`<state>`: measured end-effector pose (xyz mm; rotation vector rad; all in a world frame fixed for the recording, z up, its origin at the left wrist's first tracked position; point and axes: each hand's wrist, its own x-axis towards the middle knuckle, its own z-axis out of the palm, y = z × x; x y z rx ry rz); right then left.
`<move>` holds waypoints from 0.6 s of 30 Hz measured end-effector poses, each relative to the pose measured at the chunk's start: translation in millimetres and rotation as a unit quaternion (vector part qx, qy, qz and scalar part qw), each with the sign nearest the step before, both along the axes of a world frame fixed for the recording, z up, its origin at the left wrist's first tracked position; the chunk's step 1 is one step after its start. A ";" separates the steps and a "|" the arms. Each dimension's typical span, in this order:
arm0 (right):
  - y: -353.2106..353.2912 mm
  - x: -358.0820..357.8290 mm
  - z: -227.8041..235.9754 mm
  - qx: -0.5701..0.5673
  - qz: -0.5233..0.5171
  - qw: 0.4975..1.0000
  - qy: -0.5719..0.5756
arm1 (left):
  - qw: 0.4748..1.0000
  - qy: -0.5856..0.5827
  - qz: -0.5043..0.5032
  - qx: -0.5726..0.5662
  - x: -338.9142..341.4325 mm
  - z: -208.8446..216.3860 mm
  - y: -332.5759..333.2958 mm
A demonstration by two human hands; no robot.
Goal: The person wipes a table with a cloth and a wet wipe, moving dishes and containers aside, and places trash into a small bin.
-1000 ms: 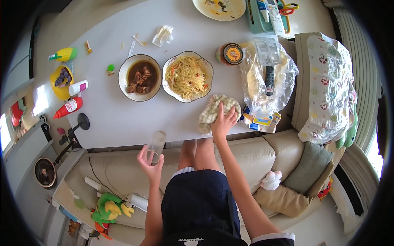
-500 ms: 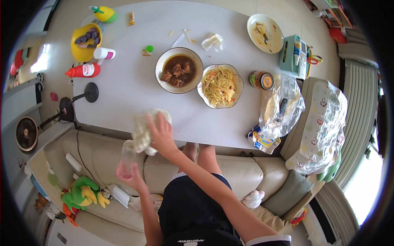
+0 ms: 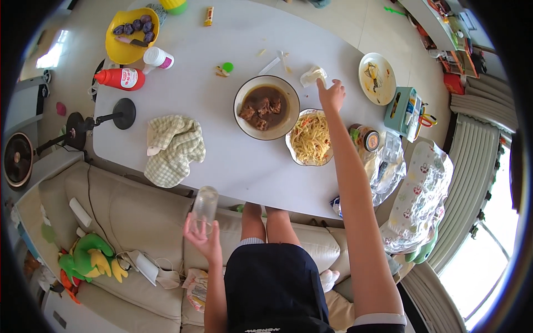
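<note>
Worktop point(image 3: 244, 177), pale and broad, stands against the beige sofa point(image 3: 133, 194). Clear packaging point(image 3: 391, 172) lies at its right, partly screened by the right forearm point(image 3: 358, 188), which also crosses the shredded-vegetable bowl point(image 3: 289, 145). Left of that sits the stew bowl point(image 3: 294, 108), then a bunched checked cloth point(image 3: 175, 150). The hands differ: the left point(image 3: 205, 236) curls round a clear cup point(image 3: 205, 204) by the near edge — the right point(image 3: 333, 95), fingers parted, is at the crumpled tissue point(image 3: 312, 76) — contact unclear.

Clear cup point(image 3: 206, 203) and white tissue point(image 3: 312, 76)
Cup: cylindrical, held in the left hand point(image 3: 204, 240) near the tabletop point(image 3: 261, 183) edge. Tissue: crumpled, lying on the tabletop just beside the right hand point(image 3: 332, 96).
</note>
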<state>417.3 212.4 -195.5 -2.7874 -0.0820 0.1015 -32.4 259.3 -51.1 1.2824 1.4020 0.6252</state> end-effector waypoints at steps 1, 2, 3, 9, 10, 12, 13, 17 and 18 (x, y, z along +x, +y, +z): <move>8.0 4.9 -4.9 -0.025 -0.024 0.999 0.028 | 1.000 0.003 0.003 0.005 3.1 -0.5 -2.5; 17.0 7.8 -11.1 -0.021 -0.022 0.999 0.031 | 0.999 -0.003 -0.031 0.010 7.1 -1.7 -5.4; 23.0 14.7 -15.6 -0.014 -0.050 0.996 0.076 | 0.998 -0.014 -0.067 0.011 13.6 -5.1 -8.0; 23.0 4.8 -13.2 -0.035 -0.153 0.983 0.099 | 0.983 -0.016 -0.180 0.010 45.2 -17.7 -17.3; 11.7 -8.0 -6.4 0.055 -0.068 0.996 -0.014 | 0.978 -0.010 -0.207 0.018 49.5 -18.2 -17.2; -18.1 -46.4 23.9 0.154 0.057 0.980 -0.116 | 0.971 0.018 -0.237 0.029 51.3 -19.3 -15.2; -40.3 -73.3 50.4 0.162 0.094 0.976 -0.107 | 0.964 0.040 -0.259 0.042 53.8 -21.7 -16.1; -170.3 -185.1 87.1 0.012 0.027 0.999 -0.043 | 0.950 0.026 -0.305 0.064 67.2 -30.9 -33.7; -205.5 -212.5 82.5 -0.005 -0.025 1.000 -0.007 | 0.941 0.038 -0.326 0.085 69.5 -32.2 -37.9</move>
